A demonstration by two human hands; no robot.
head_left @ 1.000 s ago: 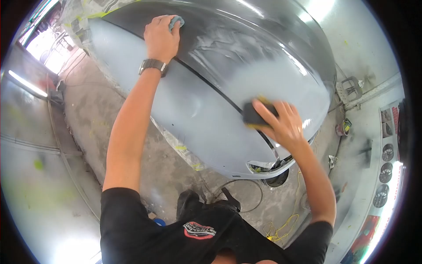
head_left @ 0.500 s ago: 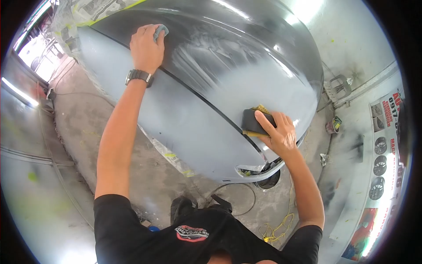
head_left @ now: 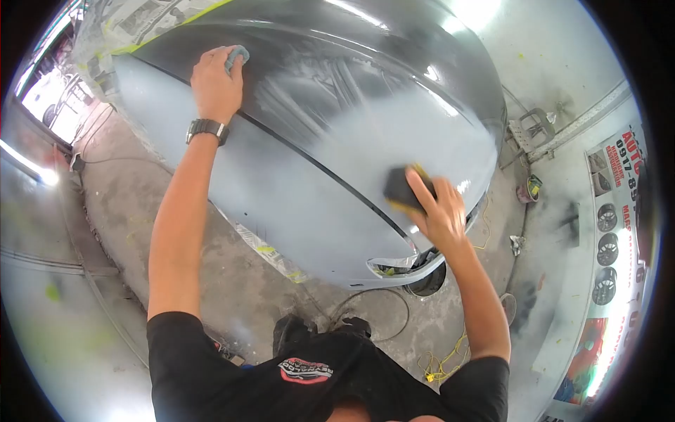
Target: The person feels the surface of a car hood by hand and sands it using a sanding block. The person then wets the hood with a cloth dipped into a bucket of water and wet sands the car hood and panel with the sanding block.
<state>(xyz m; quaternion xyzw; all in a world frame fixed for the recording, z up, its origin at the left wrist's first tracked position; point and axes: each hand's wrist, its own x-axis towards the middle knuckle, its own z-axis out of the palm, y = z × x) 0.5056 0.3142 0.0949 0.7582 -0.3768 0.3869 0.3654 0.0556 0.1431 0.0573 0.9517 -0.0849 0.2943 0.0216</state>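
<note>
My right hand (head_left: 443, 211) is closed around a black sanding block (head_left: 404, 190) with yellow sandpaper wrapped at its edges. The block lies on the pale grey front part of the car hood (head_left: 373, 141), close to the seam beside the fender (head_left: 281, 197), and looks slightly blurred. Farther up the hood, my left hand (head_left: 216, 83) grips a small blue-grey cloth (head_left: 238, 59), bunched between thumb and fingers at the dark area near the same seam. It is unclear whether the cloth is folded or a sponge-like pad. A watch (head_left: 207, 130) circles my left wrist.
Masking paper (head_left: 158, 21) with yellow-green tape covers the car's upper left. Below the bumper stands a dark bucket (head_left: 429, 281). A hose (head_left: 394, 309) and a yellow cord (head_left: 443, 362) lie on the floor. At right are a chair (head_left: 534, 130), a small bucket (head_left: 527, 190) and a banner (head_left: 615, 211).
The view has shifted slightly, so the car sits a little farther left. My right hand has slid the sanding block a short way over the hood; my left hand keeps its cloth in nearly the same place.
</note>
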